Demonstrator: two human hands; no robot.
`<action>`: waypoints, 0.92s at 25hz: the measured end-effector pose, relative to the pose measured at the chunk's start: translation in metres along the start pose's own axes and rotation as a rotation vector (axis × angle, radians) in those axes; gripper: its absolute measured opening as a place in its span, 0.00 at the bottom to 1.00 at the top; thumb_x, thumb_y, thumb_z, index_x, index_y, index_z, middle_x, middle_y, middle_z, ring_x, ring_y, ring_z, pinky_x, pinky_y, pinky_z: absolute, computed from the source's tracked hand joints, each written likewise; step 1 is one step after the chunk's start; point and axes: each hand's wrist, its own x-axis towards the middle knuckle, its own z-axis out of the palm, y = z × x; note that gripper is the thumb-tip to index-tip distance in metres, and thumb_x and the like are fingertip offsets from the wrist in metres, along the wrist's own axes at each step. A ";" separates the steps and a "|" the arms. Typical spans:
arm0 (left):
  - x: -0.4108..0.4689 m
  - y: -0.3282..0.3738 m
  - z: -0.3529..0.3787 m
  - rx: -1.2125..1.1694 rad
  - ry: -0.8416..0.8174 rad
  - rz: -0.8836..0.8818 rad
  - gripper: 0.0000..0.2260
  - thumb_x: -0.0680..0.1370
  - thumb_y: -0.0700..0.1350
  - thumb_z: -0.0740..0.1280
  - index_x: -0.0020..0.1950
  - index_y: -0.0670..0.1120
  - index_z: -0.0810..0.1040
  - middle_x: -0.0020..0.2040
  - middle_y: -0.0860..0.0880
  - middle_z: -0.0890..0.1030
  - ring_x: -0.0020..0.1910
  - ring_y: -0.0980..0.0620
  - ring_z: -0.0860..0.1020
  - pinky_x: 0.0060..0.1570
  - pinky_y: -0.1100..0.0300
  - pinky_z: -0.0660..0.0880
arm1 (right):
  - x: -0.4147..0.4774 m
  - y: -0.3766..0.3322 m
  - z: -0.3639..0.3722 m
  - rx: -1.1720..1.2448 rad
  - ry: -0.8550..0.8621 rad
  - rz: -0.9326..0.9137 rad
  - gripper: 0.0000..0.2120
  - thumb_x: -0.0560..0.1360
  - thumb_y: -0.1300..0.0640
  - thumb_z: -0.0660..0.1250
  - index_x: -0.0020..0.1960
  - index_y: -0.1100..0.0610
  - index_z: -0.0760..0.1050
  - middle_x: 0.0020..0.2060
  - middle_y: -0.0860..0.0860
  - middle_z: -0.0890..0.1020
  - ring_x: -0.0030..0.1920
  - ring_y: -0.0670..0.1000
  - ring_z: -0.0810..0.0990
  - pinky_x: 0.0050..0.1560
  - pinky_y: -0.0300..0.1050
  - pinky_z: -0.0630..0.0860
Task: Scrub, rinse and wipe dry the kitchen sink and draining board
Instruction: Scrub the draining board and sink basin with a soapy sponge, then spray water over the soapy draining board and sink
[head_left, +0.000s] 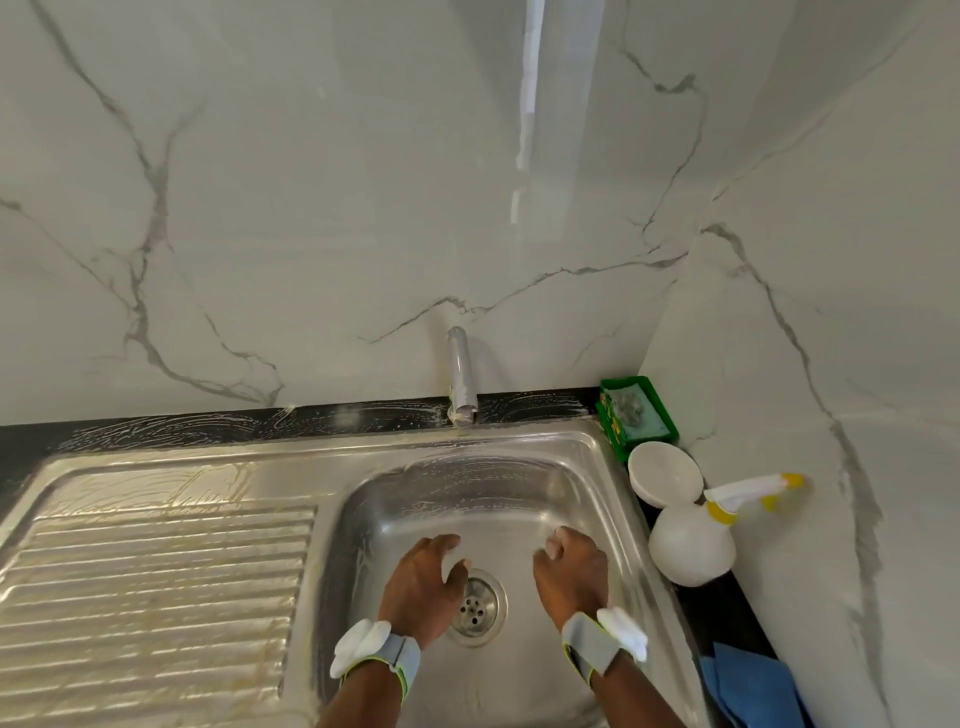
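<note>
Grip, both hands: empty. Left hand (423, 582) and right hand (569, 569) hover low in the sink (467, 499), fingers loosely curled, holding nothing. The white flecks on the right fingertips look like suds.

Item 1, sink: steel, set in a black counter (208, 426). Its back wall is streaked with soap. The drain (475, 605) lies between the two wrists, unplugged.

Item 2, draining board (156, 582): joined to the sink's left side, ribbed, with a soapy film across the ribs and the flat rim behind them.

Item 3, tap (461, 379): at the back edge, above the sink. No water can be seen running from it.

Item 4, rinsing and drying things, right of the sink: green tray (612, 427) in the corner, white bowl (665, 470) just in front of it, spray bottle (693, 545) nearer again, blue cloth (748, 680) nearest.

Judged step: scrubbing looks finished and rinsing is due.

Advice on method: rinse from high to low. Do the back strip of counter first, then the board, then the sink walls, so that suds run to the drain and never over rinsed steel. Carry water to the board with the bowl or cupped hands, and follow the ribs towards the sink. Keep the cloth dry and out of splash range until no streaks show.
</note>
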 end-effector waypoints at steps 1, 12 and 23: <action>-0.009 0.000 0.001 0.004 -0.004 -0.009 0.18 0.81 0.53 0.67 0.70 0.53 0.77 0.64 0.54 0.80 0.65 0.52 0.78 0.65 0.59 0.72 | -0.008 0.010 -0.003 -0.028 -0.085 0.025 0.07 0.70 0.64 0.67 0.40 0.51 0.76 0.48 0.49 0.79 0.49 0.55 0.79 0.49 0.43 0.77; -0.047 0.021 0.013 0.014 -0.061 -0.083 0.17 0.81 0.52 0.67 0.69 0.53 0.78 0.62 0.50 0.81 0.63 0.49 0.79 0.62 0.59 0.72 | -0.033 0.036 -0.069 0.295 0.575 0.031 0.25 0.70 0.54 0.77 0.62 0.60 0.71 0.52 0.55 0.75 0.52 0.59 0.78 0.51 0.53 0.77; -0.076 0.028 -0.004 -0.064 -0.032 -0.102 0.20 0.73 0.59 0.62 0.62 0.54 0.81 0.57 0.53 0.84 0.58 0.50 0.82 0.58 0.57 0.76 | 0.018 0.038 -0.120 0.038 0.615 -0.010 0.25 0.81 0.44 0.61 0.61 0.66 0.75 0.49 0.67 0.76 0.52 0.68 0.75 0.56 0.58 0.70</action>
